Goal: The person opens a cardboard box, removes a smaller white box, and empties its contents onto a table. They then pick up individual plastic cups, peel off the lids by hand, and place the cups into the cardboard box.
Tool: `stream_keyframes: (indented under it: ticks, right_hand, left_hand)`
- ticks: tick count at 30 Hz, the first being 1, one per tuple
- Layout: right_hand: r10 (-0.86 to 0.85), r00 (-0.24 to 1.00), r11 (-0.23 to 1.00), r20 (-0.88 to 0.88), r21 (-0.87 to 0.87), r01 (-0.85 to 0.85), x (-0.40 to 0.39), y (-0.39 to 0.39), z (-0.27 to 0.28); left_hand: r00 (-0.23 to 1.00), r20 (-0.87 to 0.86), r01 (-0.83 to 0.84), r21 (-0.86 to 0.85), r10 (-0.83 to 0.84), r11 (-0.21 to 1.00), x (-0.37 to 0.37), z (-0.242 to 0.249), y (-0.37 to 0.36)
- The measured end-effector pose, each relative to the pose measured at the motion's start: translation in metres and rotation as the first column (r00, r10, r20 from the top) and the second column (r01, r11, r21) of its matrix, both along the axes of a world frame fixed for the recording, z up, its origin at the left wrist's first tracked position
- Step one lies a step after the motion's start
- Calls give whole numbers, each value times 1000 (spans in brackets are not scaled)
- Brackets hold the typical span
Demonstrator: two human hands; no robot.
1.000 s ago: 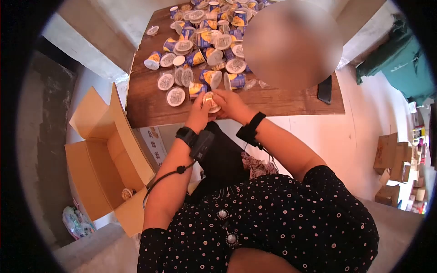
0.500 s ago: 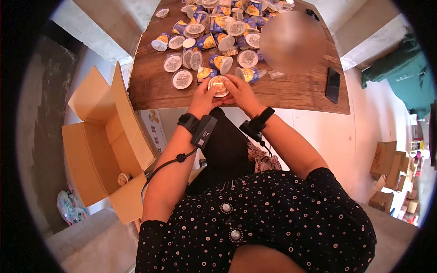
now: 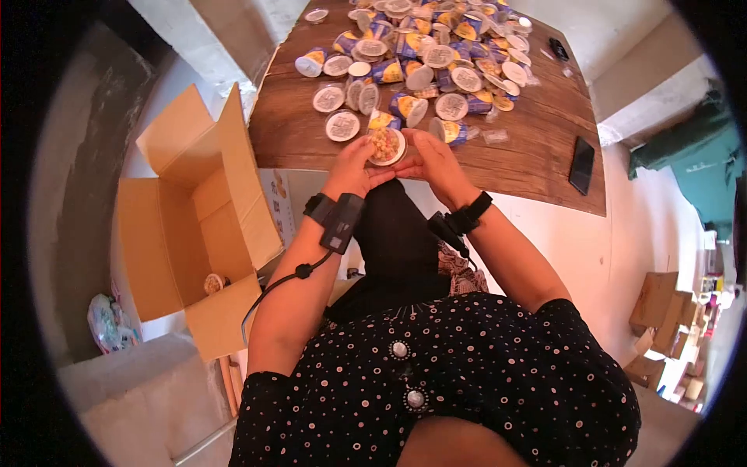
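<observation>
Cradling a small round tub (image 3: 387, 146), its pale rim circling orange-pink pieces, between my hands.
My left hand (image 3: 350, 170) grips one side, thumb near the rim; my right hand (image 3: 437, 165) curves loosely opposite. Just beyond them, blue-and-yellow cups (image 3: 407, 108) crowd the table (image 3: 523, 159).

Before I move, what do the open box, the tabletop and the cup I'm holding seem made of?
Open box: matte brown cardboard, judging by its creased flaps.
Tabletop: brown wood or wood-look laminate; streaky grain shows, finish unclear.
Cup: probably smooth plastic, clear where its contents show, with a white rim.
</observation>
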State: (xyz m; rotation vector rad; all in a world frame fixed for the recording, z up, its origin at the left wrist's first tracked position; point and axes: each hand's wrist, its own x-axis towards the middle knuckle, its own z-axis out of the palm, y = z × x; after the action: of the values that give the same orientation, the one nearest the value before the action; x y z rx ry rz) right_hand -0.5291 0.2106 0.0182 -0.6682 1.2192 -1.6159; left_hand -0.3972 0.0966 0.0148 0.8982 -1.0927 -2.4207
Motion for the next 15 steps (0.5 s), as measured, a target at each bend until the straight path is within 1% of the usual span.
stream_keyframes:
  ticks: [2,3,4,6,7,8,9,10,12,14,15]
  right_hand:
    - [21,1000,1000,-17,-8,-21,12,-3,11]
    - [45,998,999,-51,-23,-47,18,-5,18]
    - [69,994,997,-84,-37,-72,25,-7,24]
    - [122,988,991,-92,-48,-126,39,-10,36]
    - [147,979,985,-141,-64,-157,45,-11,41]
    - [170,967,979,-192,-79,-188,50,-12,46]
    - [212,956,972,-204,-62,-228,55,-14,52]
    - [229,952,967,-203,-62,-246,60,-15,57]
    - [235,925,957,-297,-97,-274,72,-20,67]
    - [278,918,941,-282,-113,-319,83,-23,75]
    - [216,885,960,-413,-75,-269,87,-25,76]
  left_hand:
    - [997,-83,-2,83,9,997,22,14,-5]
    - [992,-127,-3,67,11,998,34,22,-5]
    - [992,-123,-25,65,32,998,44,29,-6]
    - [984,-173,-32,5,32,999,64,39,-4]
    - [984,-169,-51,5,51,999,75,43,-5]
    - [976,-209,-46,30,52,998,85,47,-6]
    - [967,-251,-41,56,54,998,96,50,-7]
    - [965,-250,-60,56,72,997,106,55,-6]
    - [950,-286,-81,152,122,985,128,67,-5]
    - [936,-309,-120,168,168,979,145,75,0]
    - [929,-331,-122,150,166,981,151,78,4]
